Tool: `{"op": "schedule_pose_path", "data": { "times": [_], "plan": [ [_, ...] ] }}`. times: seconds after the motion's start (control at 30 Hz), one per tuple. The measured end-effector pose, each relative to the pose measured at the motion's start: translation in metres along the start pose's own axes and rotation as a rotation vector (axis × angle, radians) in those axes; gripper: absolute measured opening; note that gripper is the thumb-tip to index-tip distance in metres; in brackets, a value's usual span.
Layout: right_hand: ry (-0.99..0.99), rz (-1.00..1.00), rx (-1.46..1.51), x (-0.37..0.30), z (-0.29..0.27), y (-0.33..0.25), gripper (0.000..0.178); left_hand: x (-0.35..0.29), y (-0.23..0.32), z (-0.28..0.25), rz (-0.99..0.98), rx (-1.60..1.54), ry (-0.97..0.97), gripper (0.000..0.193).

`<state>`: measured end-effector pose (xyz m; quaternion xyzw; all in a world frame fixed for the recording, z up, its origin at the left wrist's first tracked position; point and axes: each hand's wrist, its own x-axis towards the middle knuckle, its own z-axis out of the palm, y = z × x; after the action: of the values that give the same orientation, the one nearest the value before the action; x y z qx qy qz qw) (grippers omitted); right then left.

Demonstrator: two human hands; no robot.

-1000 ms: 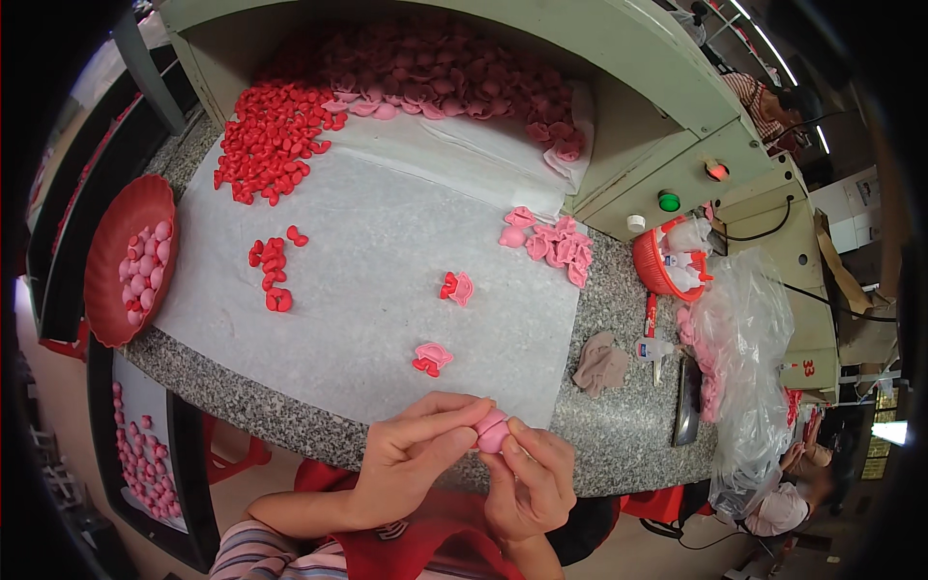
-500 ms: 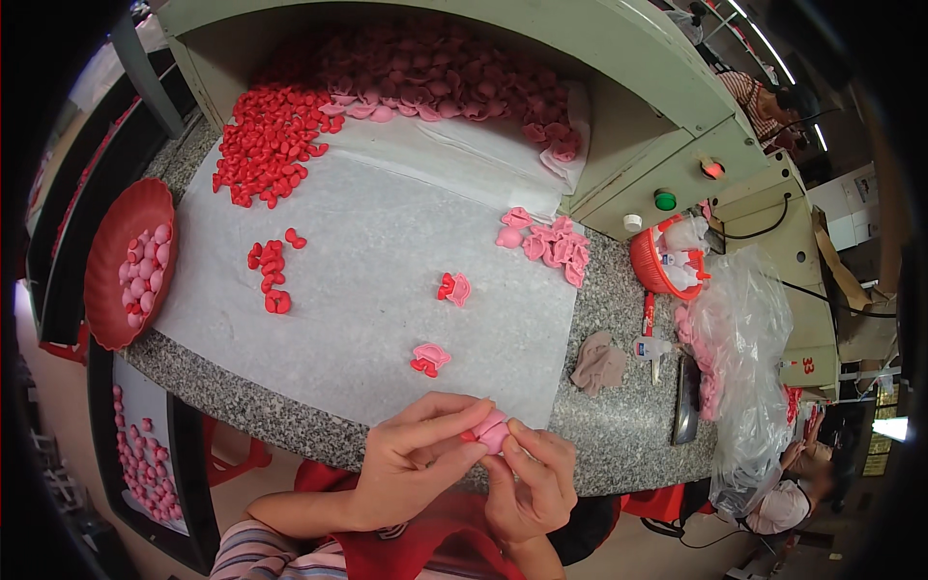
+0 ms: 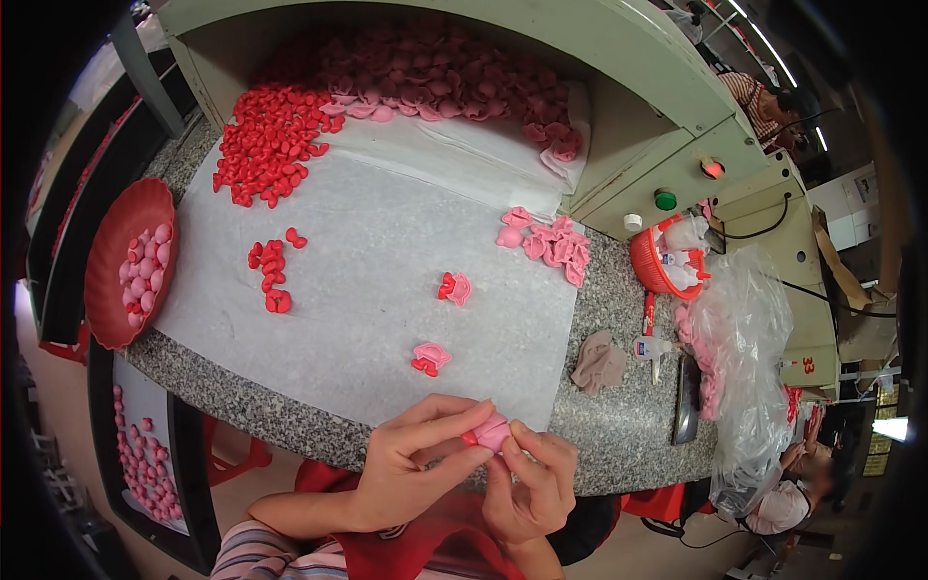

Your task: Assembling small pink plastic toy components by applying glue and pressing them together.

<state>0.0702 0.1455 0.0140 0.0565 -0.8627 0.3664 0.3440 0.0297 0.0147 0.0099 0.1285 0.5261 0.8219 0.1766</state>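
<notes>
At the near edge of the paper, my left hand (image 3: 414,454) and my right hand (image 3: 534,480) pinch one small pink rounded piece (image 3: 492,432) with a red part at its left side. Fingertips of both hands touch it from opposite sides. Just beyond lies a pink shell with red pieces (image 3: 431,357), and farther off a similar pink shell with red pieces (image 3: 452,288). A small cluster of glossy red pieces (image 3: 274,277) is left of them. Loose pink shells (image 3: 555,247) lie at the paper's right edge.
White paper (image 3: 358,242) covers the speckled counter (image 3: 619,435). Heaps of red pieces (image 3: 266,145) and pink shells (image 3: 445,72) fill the back. A red bowl (image 3: 108,324) stands left. A red basket (image 3: 650,266), cloth (image 3: 599,362), phone (image 3: 686,398) and plastic bag (image 3: 749,329) are right.
The pink piece has turned slightly between my fingertips, and my hands have shifted a tiny bit. Nothing else on the counter has moved.
</notes>
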Motion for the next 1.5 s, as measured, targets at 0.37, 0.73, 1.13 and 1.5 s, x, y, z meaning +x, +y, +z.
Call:
{"op": "schedule_pose_path", "data": {
  "times": [0.37, 0.73, 1.13, 1.5],
  "plan": [
    [0.052, -0.048, -0.065, -0.006, 0.007, 0.0, 0.034, 0.0, -0.001, 0.003, 0.11, 0.076, 0.053, 0.038],
    [0.102, -0.09, -0.083, -0.014, 0.01, 0.001, 0.034, -0.002, 0.001, 0.005, 0.155, 0.179, 0.063, 0.038],
    [0.119, -0.111, -0.077, -0.017, 0.009, 0.001, 0.037, -0.003, 0.001, 0.005, 0.187, 0.227, 0.047, 0.03],
    [0.109, -0.11, -0.057, -0.016, 0.007, -0.001, 0.035, -0.001, 0.003, 0.003, 0.208, 0.194, 0.024, 0.027]
  ]
}}
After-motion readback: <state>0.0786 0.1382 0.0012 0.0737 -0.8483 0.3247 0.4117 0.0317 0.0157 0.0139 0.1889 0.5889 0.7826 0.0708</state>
